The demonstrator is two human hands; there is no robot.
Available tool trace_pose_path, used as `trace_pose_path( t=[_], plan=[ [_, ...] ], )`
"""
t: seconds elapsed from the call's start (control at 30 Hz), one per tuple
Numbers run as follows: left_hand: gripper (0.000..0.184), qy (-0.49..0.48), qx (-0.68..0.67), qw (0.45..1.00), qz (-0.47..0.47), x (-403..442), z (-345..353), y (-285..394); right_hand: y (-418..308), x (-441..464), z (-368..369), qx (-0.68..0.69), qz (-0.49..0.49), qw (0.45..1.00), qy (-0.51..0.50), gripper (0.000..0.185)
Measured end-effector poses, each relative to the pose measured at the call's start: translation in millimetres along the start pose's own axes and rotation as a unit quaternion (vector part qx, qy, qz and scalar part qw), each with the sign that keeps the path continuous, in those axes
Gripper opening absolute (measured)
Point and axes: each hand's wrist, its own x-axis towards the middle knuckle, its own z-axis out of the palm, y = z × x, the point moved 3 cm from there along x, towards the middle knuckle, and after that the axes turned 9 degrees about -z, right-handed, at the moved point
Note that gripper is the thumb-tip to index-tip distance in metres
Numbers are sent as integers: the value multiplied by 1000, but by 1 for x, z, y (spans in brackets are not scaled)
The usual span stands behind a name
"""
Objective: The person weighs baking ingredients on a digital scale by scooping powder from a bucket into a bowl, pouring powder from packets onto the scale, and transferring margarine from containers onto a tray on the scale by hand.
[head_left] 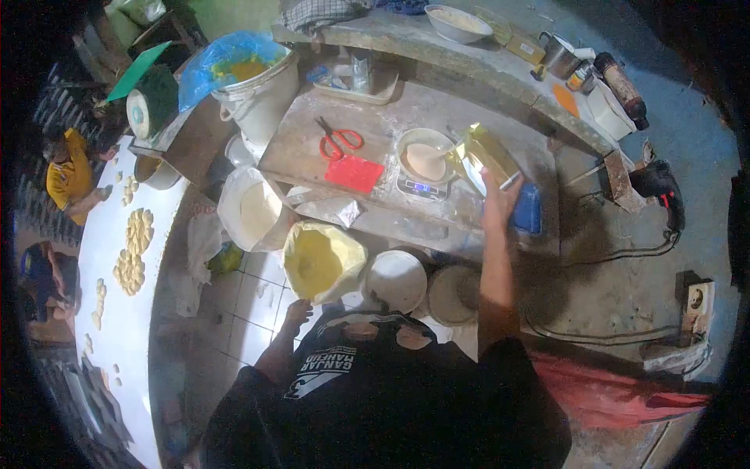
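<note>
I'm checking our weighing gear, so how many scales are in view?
2: a digital scale under the bowl on the worktable, and a green dial scale at upper left, near the white bucket. Others could be hidden in the dark edges.

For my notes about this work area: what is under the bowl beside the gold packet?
Under the bowl is a scale; its front part with a lit display shows. The bowl covers the rest from view.

Gold packet (491,152) tilted beside bowl (423,137) of tan powder (426,162).
</note>
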Motion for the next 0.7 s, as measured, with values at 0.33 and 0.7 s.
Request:
trace_pose_path(
  t=[0.33,0.7],
  plan=[
    [43,1,15,1000,24,-3,1,8,-33,-7,-1,-17,-11,999,-29,94],
    [46,-23,-10,999,28,-4,2,1,-17,-1,2,-59,-10,998,-12,96]
  ],
)
